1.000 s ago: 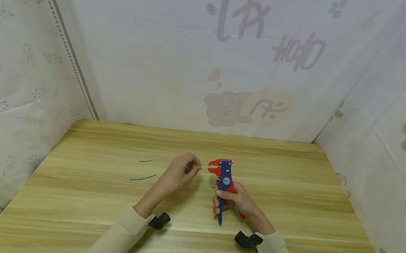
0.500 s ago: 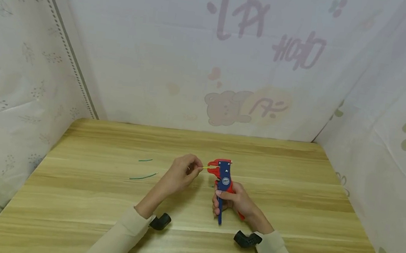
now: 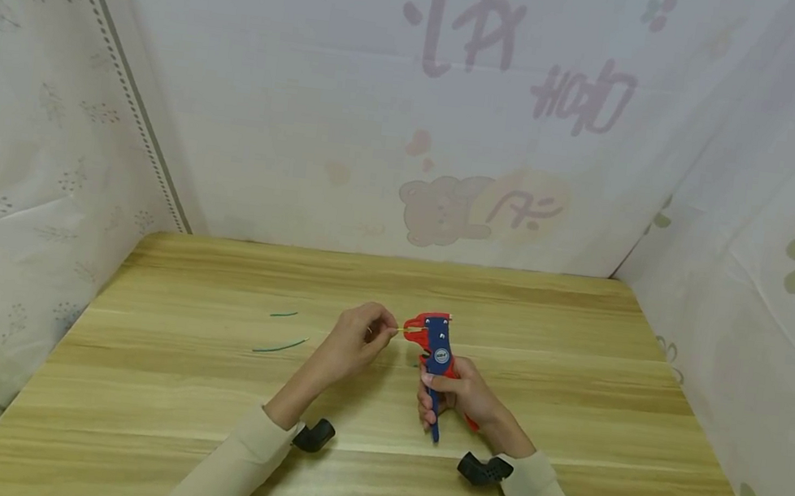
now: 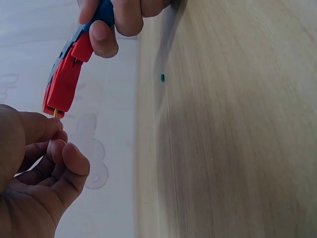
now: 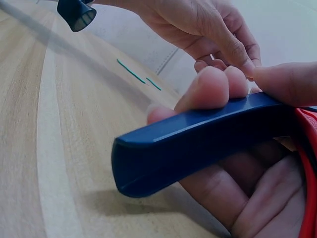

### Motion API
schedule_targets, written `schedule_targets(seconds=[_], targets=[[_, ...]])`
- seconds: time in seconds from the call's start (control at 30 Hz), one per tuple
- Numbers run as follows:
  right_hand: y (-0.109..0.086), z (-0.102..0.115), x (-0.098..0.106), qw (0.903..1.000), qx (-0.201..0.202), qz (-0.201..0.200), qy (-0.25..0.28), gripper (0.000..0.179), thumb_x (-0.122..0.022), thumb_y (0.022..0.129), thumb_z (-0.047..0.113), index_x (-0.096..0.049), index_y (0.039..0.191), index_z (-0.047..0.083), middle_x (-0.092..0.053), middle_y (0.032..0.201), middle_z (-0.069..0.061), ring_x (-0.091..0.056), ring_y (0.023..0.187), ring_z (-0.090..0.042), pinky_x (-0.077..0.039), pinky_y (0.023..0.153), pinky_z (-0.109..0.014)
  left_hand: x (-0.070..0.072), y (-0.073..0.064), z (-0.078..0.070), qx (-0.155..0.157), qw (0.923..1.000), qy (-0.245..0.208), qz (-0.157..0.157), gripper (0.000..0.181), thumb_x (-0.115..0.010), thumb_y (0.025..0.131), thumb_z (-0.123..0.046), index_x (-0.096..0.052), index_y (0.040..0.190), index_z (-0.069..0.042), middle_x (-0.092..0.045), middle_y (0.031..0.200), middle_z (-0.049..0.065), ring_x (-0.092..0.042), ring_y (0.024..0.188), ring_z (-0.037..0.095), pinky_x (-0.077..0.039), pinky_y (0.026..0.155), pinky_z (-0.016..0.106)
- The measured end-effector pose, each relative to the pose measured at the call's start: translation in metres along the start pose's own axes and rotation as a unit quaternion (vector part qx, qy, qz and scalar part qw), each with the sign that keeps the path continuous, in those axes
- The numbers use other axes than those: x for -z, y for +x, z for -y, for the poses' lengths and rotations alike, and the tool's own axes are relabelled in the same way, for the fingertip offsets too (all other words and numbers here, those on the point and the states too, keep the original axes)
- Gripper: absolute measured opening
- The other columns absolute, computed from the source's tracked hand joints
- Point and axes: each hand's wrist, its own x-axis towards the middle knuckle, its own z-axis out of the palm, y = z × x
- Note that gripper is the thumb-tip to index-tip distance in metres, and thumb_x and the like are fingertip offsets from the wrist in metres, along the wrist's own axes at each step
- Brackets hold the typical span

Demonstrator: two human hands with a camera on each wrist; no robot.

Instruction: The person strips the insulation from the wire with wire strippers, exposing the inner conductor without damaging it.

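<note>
My left hand (image 3: 356, 337) pinches a thin yellow wire (image 3: 400, 329) between thumb and fingertip, its other fingers loosely curled. The wire's far end runs between the red jaws of a red and blue wire stripper (image 3: 441, 343), most of it hidden by fingers and tool. My right hand (image 3: 465, 395) holds the stripper upright, thumb across the front and fingers wrapped round the blue handle (image 5: 198, 139). In the left wrist view the yellow wire (image 4: 55, 113) shows as a short stretch between the fingertips and the stripper's mouth.
Two green wires, a longer one (image 3: 280, 346) and a shorter one (image 3: 283, 314), lie on the wooden table (image 3: 132, 381) left of my left hand. A tiny green piece (image 4: 162, 78) lies below the stripper. Printed cloth (image 3: 296, 105) walls the table's back and sides.
The stripper's head has shifted slightly left, closer to my left fingertips, and its handle end has swung a little right. Less yellow wire shows between fingers and jaws.
</note>
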Motion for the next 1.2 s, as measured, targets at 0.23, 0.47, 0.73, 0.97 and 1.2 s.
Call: schedule_targets(seconds=[0.23, 0.47, 0.73, 0.97, 1.2], targets=[[0.001, 0.001, -0.002, 0.9998, -0.002, -0.017, -0.001, 0.030, -0.049, 0.108, 0.013, -0.037, 0.114, -0.014, -0.060, 0.070, -0.001, -0.065, 0.057, -0.014, -0.062, 0.058, -0.035, 0.000, 0.001, 0.000, 0.001, 1.0000, 0.002, -0.001, 0.006, -0.065, 0.100, -0.005, -0.068, 0.096, -0.003, -0.065, 0.085, 0.006, -0.056, 0.072, 0.010, -0.051, 0.063, 0.018], [0.002, 0.000, -0.007, 0.9994, 0.004, -0.031, -0.013, 0.021, -0.049, 0.107, 0.011, -0.043, 0.109, -0.009, -0.057, 0.067, -0.001, -0.062, 0.054, -0.013, -0.059, 0.054, -0.033, 0.000, -0.001, -0.001, 0.017, 0.9998, -0.002, 0.004, 0.007, -0.066, 0.100, -0.007, -0.067, 0.096, -0.002, -0.063, 0.084, 0.004, -0.054, 0.072, 0.010, -0.049, 0.064, 0.018], [0.002, 0.002, -0.010, 0.9985, -0.006, -0.051, -0.019, 0.023, -0.051, 0.106, 0.012, -0.042, 0.106, -0.009, -0.055, 0.065, 0.000, -0.059, 0.050, -0.012, -0.057, 0.050, -0.032, -0.002, 0.000, 0.002, 0.011, 0.9999, -0.009, -0.001, 0.005, -0.067, 0.098, -0.003, -0.066, 0.093, -0.003, -0.063, 0.082, 0.005, -0.053, 0.071, 0.008, -0.050, 0.062, 0.018], [0.002, 0.000, -0.010, 0.9973, -0.006, -0.065, -0.032, 0.032, -0.052, 0.107, 0.016, -0.041, 0.107, -0.014, -0.055, 0.065, 0.000, -0.058, 0.050, -0.013, -0.057, 0.050, -0.033, 0.000, 0.000, -0.001, 0.031, 0.9994, -0.016, -0.005, 0.005, -0.068, 0.097, -0.002, -0.067, 0.092, -0.003, -0.064, 0.082, 0.005, -0.056, 0.071, 0.009, -0.051, 0.063, 0.018], [0.002, -0.002, -0.009, 0.9975, 0.004, -0.054, -0.046, 0.038, -0.052, 0.108, 0.016, -0.039, 0.108, -0.020, -0.061, 0.068, 0.000, -0.064, 0.054, -0.013, -0.060, 0.053, -0.036, 0.002, 0.000, -0.002, 0.031, 0.9992, -0.022, -0.009, 0.005, -0.068, 0.097, -0.002, -0.068, 0.093, -0.005, -0.067, 0.084, 0.006, -0.057, 0.071, 0.011, -0.052, 0.064, 0.019]])
